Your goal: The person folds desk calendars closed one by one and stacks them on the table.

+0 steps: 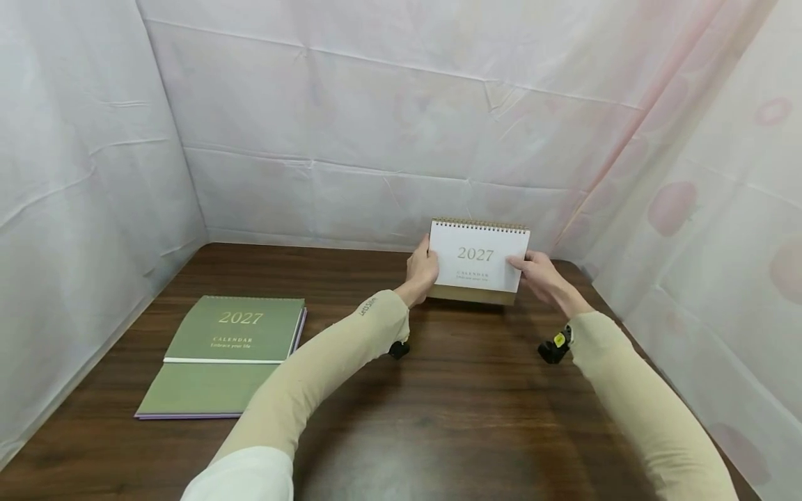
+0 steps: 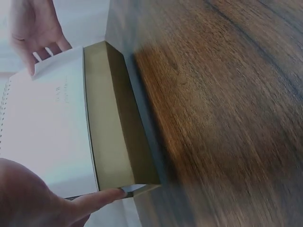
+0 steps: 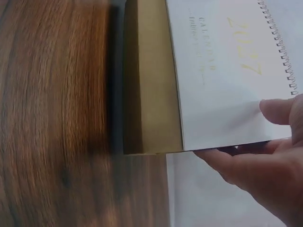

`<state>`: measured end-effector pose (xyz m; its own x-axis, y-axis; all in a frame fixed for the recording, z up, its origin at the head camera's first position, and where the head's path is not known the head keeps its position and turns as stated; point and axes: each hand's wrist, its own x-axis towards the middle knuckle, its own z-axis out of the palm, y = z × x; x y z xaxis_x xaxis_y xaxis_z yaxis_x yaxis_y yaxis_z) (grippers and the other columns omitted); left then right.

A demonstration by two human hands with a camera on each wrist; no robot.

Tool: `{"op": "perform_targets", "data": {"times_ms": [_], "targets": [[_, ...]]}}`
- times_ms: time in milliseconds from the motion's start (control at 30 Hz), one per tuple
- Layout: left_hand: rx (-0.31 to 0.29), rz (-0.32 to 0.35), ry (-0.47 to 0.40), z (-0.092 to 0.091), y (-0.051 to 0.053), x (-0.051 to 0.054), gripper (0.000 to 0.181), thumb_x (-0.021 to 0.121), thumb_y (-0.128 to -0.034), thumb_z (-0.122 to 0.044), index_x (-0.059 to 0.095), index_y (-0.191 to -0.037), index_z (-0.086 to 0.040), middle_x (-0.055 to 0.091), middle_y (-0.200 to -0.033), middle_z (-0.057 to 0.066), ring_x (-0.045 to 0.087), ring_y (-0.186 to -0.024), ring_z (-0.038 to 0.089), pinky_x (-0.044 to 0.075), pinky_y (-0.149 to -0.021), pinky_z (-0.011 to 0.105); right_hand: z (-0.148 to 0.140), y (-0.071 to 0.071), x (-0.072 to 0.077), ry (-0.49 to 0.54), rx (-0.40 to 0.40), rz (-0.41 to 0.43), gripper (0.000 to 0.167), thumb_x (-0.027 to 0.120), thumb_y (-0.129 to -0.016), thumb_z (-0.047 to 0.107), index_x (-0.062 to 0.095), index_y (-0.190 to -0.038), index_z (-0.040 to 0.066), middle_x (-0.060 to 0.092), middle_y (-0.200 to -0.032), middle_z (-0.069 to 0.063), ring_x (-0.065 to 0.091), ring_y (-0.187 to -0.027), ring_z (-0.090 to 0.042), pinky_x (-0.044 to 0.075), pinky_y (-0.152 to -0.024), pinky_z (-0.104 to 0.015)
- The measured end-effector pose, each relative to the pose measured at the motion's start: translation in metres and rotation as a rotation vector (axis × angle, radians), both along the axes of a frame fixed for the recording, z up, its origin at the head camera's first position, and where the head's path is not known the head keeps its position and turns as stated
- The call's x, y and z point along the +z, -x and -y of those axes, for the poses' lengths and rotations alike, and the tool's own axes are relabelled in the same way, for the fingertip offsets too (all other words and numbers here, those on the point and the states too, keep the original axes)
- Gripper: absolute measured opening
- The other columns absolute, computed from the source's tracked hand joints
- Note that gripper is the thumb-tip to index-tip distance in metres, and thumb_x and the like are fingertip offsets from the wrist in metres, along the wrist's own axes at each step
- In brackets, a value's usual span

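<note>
A white 2027 desk calendar [image 1: 479,254] with a gold spiral along its top and a gold-brown base stands upright between both hands near the table's far edge. My left hand [image 1: 422,268] holds its left side; one finger [image 2: 102,199] lies along the side edge of the base in the left wrist view. At the other side my right hand [image 1: 540,275] pinches it, thumb [image 3: 274,111] on the white page and fingers behind. The base [image 3: 158,80] is close over the wood, and I cannot tell whether it touches.
Green 2027 calendars [image 1: 219,376] lie flat in a stack at the left of the dark wooden table [image 1: 438,417], with a purple edge showing below. Pale fabric [image 1: 351,125] hangs behind and on both sides of the table.
</note>
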<state>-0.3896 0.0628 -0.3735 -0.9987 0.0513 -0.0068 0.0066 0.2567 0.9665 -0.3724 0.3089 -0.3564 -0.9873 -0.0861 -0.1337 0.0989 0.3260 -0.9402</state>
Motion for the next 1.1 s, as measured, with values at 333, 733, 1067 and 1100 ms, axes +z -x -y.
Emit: {"op": "perform_targets", "data": {"times_ms": [333, 733, 1067, 1100], "targets": [[0.110, -0.166, 0.176, 0.016, 0.001, 0.006, 0.042, 0.043, -0.0999, -0.015, 0.050, -0.141, -0.018, 0.063, -0.130, 0.006, 0.061, -0.102, 0.022, 0.050, -0.088, 0.039, 0.003, -0.005, 0.004, -0.260, -0.095, -0.175, 0.051, 0.051, -0.100, 0.027, 0.048, -0.136, -0.009, 0.059, -0.123, -0.033, 0.069, -0.091, -0.024, 0.058, -0.076, -0.030], [0.092, -0.105, 0.208, 0.047, -0.003, 0.014, 0.040, 0.049, -0.0953, -0.013, 0.057, -0.135, -0.013, 0.065, -0.122, 0.009, 0.058, -0.113, 0.027, 0.041, -0.104, 0.045, 0.019, -0.007, 0.015, -0.257, -0.072, -0.087, 0.055, 0.060, -0.096, 0.027, 0.050, -0.130, -0.014, 0.067, -0.109, -0.030, 0.072, -0.077, -0.020, 0.059, -0.064, -0.025], [0.026, 0.020, 0.281, 0.070, -0.015, 0.018, 0.041, 0.049, -0.0938, -0.015, 0.057, -0.134, -0.011, 0.059, -0.135, 0.009, 0.061, -0.104, 0.025, 0.051, -0.092, 0.038, 0.032, -0.012, 0.018, -0.272, 0.005, 0.061, 0.051, 0.063, -0.094, 0.026, 0.054, -0.123, -0.015, 0.069, -0.072, -0.006, 0.069, -0.063, -0.014, 0.060, -0.063, -0.032], [0.017, 0.036, 0.287, 0.073, -0.016, 0.018, 0.041, 0.049, -0.0942, -0.015, 0.058, -0.134, -0.011, 0.062, -0.129, 0.011, 0.062, -0.090, 0.022, 0.053, -0.080, 0.034, 0.033, -0.013, 0.016, -0.277, 0.012, 0.072, 0.051, 0.063, -0.094, 0.026, 0.054, -0.124, -0.014, 0.069, -0.073, -0.007, 0.069, -0.063, -0.015, 0.060, -0.065, -0.034]]}}
